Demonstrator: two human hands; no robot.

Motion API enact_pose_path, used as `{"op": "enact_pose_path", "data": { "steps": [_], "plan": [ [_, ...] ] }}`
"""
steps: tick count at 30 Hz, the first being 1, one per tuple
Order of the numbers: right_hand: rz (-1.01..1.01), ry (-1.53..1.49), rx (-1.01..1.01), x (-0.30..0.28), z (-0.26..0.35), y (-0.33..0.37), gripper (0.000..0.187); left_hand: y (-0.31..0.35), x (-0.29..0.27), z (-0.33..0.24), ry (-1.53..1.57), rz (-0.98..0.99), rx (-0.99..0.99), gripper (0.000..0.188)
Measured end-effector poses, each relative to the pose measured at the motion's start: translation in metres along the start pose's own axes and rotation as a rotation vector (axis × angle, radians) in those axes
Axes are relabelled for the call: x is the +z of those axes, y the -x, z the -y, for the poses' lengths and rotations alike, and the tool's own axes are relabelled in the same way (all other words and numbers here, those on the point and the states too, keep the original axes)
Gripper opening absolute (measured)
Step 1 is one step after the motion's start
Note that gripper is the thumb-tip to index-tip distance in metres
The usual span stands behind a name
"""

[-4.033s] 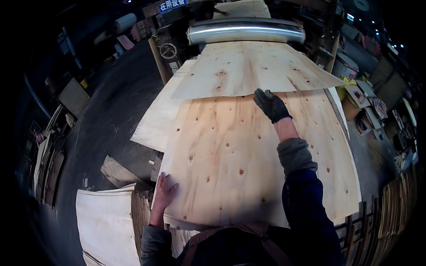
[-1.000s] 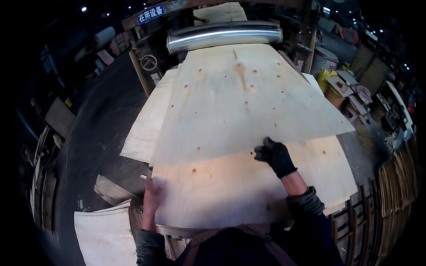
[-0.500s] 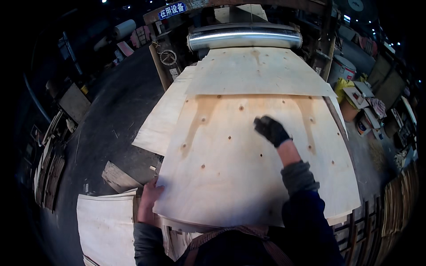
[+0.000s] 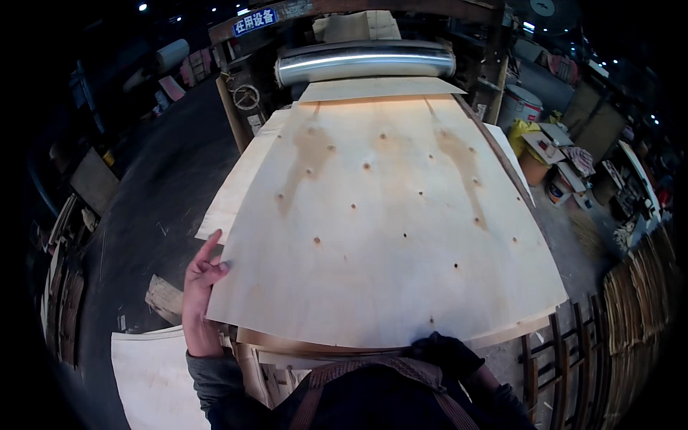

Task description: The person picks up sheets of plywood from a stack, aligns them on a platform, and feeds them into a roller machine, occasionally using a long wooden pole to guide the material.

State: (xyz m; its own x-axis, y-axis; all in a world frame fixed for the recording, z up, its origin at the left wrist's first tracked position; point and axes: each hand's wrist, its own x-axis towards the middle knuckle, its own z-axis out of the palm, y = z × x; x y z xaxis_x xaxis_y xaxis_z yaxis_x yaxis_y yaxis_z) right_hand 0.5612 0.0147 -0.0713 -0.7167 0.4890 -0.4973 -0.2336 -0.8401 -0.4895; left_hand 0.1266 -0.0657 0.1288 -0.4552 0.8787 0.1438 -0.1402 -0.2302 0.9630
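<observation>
Head view: the left hand (image 4: 203, 281) is bare and half open, its forefinger stretched out and its other fingers bent, with the thumb at the left edge of a thin wood sheet (image 4: 387, 265); whether it pinches that edge I cannot tell. The wood sheet spreads from there to the right, broad, pale and smooth, dotted with small dark knots and streaked with tan stains beyond the hand. The right hand (image 4: 448, 355), in a dark glove, is at the sheet's near edge; its fingers are too dark to tell how far they close or whether they grip.

Straight ahead of the right hand, past the sheet's far end, a strip of another wood sheet (image 4: 376, 89) lies just before a shiny, round metal roller (image 4: 365, 64). Beyond the left hand, a paler sheet (image 4: 240, 175) shows from underneath. Just below and left of that hand are a rough, greyish board (image 4: 164, 298) and a pile of flat sheets (image 4: 152, 376).
</observation>
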Motion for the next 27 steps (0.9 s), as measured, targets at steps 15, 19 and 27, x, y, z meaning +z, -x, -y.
{"op": "enact_pose_path", "data": {
  "steps": [15, 19, 27],
  "plan": [
    [-0.131, -0.017, -0.584, 0.067, 0.136, -0.051, 0.029, -0.043, -0.056, 0.066, 0.107, -0.259, -0.206, 0.050],
    [-0.207, 0.084, -0.574, 0.082, 0.198, -0.102, 0.012, -0.023, -0.078, 0.127, -0.464, -0.354, -0.259, 0.056],
    [0.131, -0.076, -0.635, 0.043, 0.306, -0.254, 0.006, 0.002, -0.090, 0.201, -1.505, -0.222, 0.210, 0.058]
  ]
}}
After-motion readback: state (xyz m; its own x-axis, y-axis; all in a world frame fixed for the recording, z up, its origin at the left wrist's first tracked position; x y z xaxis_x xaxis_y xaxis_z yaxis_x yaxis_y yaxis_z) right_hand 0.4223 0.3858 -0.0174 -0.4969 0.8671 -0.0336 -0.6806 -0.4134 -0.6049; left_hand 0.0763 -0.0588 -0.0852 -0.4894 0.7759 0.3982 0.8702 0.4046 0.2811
